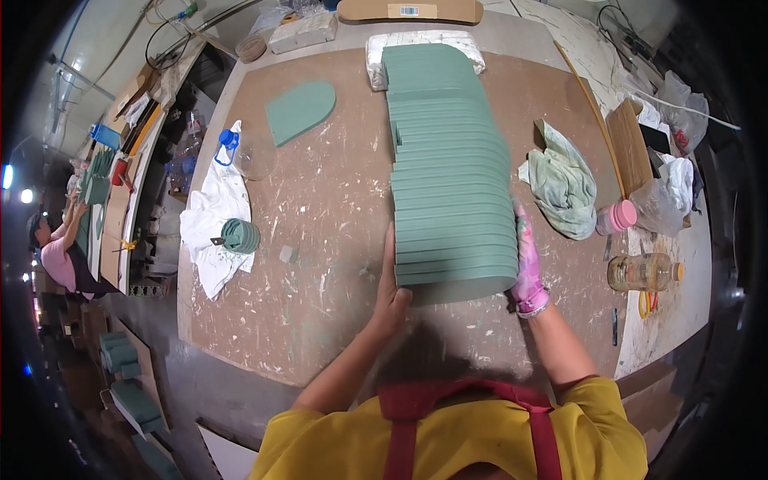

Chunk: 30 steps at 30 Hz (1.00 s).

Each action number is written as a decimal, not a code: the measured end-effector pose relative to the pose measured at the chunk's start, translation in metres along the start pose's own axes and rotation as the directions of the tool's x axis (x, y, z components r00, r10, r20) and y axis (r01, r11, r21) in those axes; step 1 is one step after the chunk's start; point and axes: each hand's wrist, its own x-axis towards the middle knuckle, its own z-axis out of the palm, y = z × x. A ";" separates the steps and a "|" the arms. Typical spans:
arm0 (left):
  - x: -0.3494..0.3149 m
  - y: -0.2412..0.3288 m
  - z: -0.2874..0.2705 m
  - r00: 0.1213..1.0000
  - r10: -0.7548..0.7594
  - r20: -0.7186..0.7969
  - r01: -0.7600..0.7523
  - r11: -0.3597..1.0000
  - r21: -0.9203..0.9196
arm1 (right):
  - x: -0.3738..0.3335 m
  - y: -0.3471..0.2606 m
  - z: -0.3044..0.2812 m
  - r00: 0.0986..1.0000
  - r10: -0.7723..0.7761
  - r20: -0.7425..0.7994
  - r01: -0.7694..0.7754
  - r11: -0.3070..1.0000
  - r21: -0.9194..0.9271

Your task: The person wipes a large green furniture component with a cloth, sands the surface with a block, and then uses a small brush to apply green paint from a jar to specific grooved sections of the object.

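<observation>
A long row of green, arch-ended panels (452,176) stands on the table, packed face to face, its far end against a white block (376,70). My bare left hand (391,280) presses the near left side of the row, thumb at the front panel's edge. On the opposite side my right hand (528,268), in a pink-stained glove, lies along the row with its fingers pointing away from me. Between them they clasp the near end. One loose green panel (301,110) of the same shape lies flat at the far left.
On the left, a green-smeared cup (240,236) with a tool sits on a white cloth (210,208). To the right are a stained rag (564,184), a pink-lidded jar (616,217) and a bottle (640,273). Another person (60,252) works at a left-hand bench.
</observation>
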 end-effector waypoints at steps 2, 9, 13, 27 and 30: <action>-0.001 -0.003 0.009 0.989 -0.008 -0.148 -0.015 0.987 -0.157 | 0.020 -0.003 -0.002 0.999 -0.051 -0.016 0.052 0.988 0.143; 0.110 0.014 -0.024 0.953 0.025 -0.303 -0.067 0.990 -0.128 | 0.099 -0.012 0.007 0.987 0.028 0.161 -0.068 0.966 0.247; 0.150 0.013 -0.015 0.975 0.223 -0.018 -0.220 0.945 -0.242 | 0.114 -0.019 0.022 0.968 0.044 0.247 -0.142 0.908 0.394; 0.151 0.022 -0.018 0.972 -0.234 -0.007 0.216 0.909 -0.355 | 0.088 -0.024 0.030 1.000 -0.002 0.016 0.000 0.992 0.126; 0.155 0.014 -0.017 0.999 -0.001 -0.038 -0.018 0.866 -0.499 | 0.102 -0.011 0.022 0.993 -0.102 -0.064 0.110 0.984 0.138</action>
